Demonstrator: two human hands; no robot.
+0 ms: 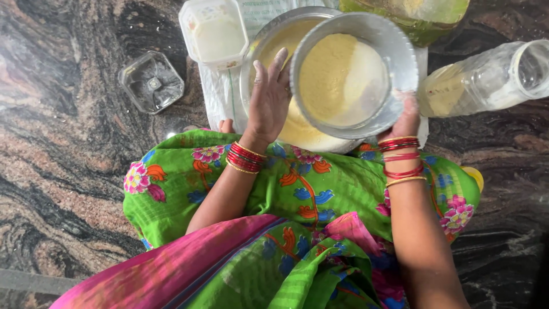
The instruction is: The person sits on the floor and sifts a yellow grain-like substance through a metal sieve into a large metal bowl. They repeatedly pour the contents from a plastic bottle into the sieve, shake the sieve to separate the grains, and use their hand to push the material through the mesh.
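A round metal sieve (400, 51) holding pale yellow flour (337, 77) is lifted over a wide steel bowl (260, 46) that also has yellow flour in it. My right hand (407, 120) grips the sieve's near right rim. My left hand (267, 100) lies flat against the sieve's left wall, fingers straight and together. Both wrists wear red and gold bangles. The bowl stands on the stone floor just beyond my knees, mostly hidden by the sieve.
A square white plastic box (214, 31) sits at the bowl's left, with a clear square lid (151, 83) further left. A clear plastic jar (486, 80) lies on its side at right. A green packet (423, 17) is behind. My green floral cloth (297, 189) covers my lap.
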